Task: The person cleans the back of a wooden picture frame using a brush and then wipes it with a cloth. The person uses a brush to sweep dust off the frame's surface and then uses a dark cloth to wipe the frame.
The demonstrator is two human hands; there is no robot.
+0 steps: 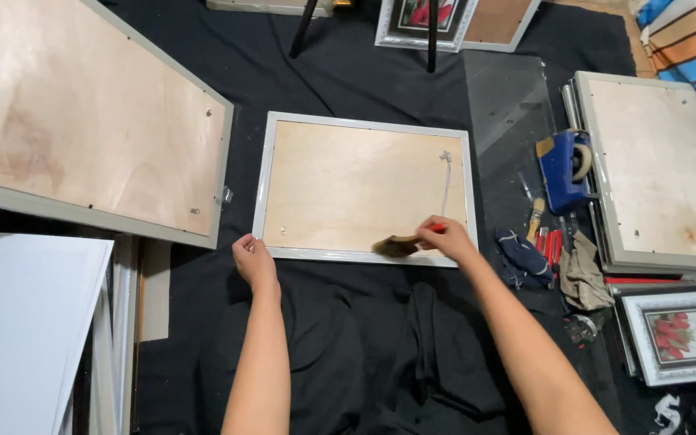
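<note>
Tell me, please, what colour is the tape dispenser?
The tape dispenser is blue, seen in the head view.

packages: none in view | labels: none | signs: none | screens: none

Four backing-up frames (364, 189), two picture-showing frames (677, 337), one brush (400, 245).

Bare black cloth (340, 322) lies open below the picture frame (364, 187). A large frame (82, 113) crowds its left; tools (549, 242) and stacked frames (654, 177) block the right.
</note>
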